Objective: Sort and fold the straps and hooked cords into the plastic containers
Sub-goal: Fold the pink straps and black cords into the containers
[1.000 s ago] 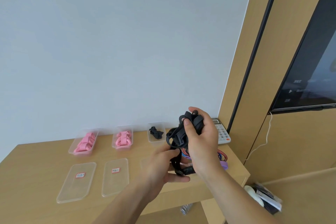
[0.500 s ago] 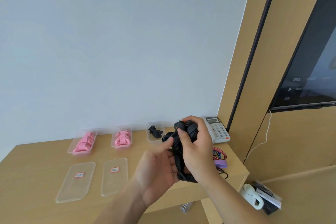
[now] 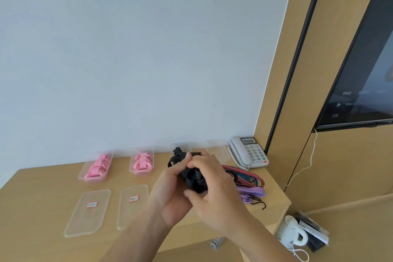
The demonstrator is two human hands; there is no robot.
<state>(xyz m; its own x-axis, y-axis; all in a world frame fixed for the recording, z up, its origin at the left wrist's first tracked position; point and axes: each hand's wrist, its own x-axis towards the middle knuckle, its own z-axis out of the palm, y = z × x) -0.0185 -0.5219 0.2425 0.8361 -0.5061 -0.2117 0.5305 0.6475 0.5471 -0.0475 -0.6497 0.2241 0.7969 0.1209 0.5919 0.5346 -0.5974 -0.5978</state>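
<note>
I am gripping the soft, springy black strap (image 3: 194,177) bundle in both hands, left hand (image 3: 170,193) and right hand (image 3: 214,195), above the surface (image 3: 42,198), squeezing its folded middle so it seems unlikely to uncoil.

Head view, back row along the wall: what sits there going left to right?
Clear plastic container of folded pink straps → second clear container of pink straps → clear container holding black strap, partly behind the hands → empty clear container → grey desk telephone.
</note>
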